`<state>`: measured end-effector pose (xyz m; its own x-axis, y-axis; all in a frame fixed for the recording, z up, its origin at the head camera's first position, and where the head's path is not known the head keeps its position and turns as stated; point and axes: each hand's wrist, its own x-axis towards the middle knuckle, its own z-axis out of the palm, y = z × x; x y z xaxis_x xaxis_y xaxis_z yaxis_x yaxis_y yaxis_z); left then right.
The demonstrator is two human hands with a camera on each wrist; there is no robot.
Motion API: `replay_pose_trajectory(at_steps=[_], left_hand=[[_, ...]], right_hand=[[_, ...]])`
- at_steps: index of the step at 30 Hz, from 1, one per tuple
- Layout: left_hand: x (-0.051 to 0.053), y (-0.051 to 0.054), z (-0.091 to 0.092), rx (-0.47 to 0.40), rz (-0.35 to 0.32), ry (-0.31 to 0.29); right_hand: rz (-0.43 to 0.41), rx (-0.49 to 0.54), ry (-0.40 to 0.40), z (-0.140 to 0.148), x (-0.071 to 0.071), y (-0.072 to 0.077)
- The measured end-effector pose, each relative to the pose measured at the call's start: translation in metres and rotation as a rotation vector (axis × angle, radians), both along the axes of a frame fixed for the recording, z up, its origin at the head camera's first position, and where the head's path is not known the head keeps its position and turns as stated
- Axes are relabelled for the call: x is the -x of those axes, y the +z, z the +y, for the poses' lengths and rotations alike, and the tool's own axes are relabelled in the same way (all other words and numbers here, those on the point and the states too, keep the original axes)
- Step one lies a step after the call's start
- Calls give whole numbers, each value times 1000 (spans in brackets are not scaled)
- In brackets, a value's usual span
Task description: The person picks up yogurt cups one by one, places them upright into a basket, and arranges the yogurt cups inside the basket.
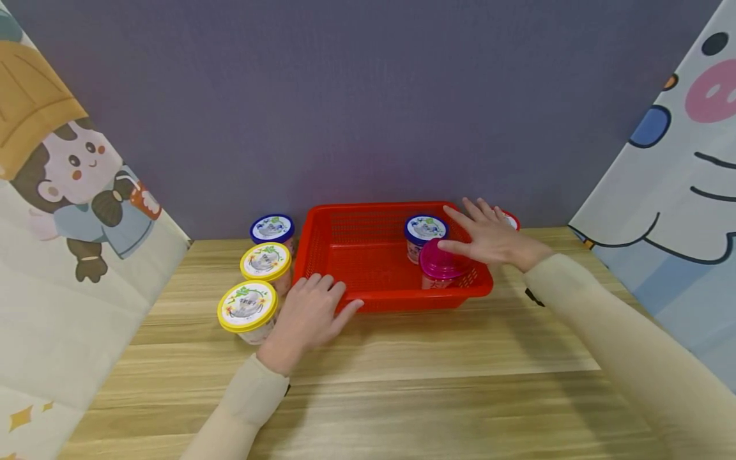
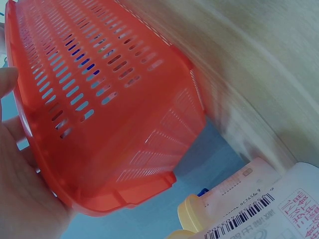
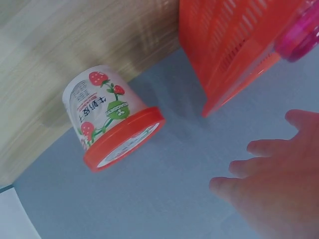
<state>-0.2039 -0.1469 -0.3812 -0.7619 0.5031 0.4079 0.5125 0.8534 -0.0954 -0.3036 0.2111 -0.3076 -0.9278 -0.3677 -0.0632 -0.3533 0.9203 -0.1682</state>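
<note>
A red plastic basket (image 1: 368,268) sits on the table, with a blue-lidded tub (image 1: 425,229) and a magenta-lidded tub (image 1: 441,260) inside at its right end. My left hand (image 1: 307,313) grips its front-left corner, fingers hooked over the rim; the left wrist view shows the hand (image 2: 25,184) at the basket's edge. Above the right rim, my right hand (image 1: 489,236) is spread and holds nothing. Beyond it stands a red-lidded tub (image 1: 510,220), mostly hidden by the hand. In the right wrist view that tub (image 3: 109,114) bears strawberry pictures and stands apart from the fingers (image 3: 244,169).
Left of the basket, a row of tubs stands on the wooden table (image 1: 368,390): a blue-lidded one (image 1: 272,228) at the back and two yellow-lidded ones (image 1: 266,260) in front. A grey panel (image 1: 368,102) rises behind; cartoon-printed sheets flank both sides.
</note>
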Motion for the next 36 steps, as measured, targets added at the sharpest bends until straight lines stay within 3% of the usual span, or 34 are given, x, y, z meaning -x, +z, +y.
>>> replay_pose_trajectory(at_steps=[22, 30, 36], left_hand=[[1, -1, -1, -7, -7, 2], [-1, 1, 0, 10, -45, 21], [-1, 0, 1, 5, -27, 16]], right_hand=[[-15, 53, -95, 25, 22, 1], [-21, 62, -128, 33, 29, -3], [-21, 53, -142, 36, 34, -3]])
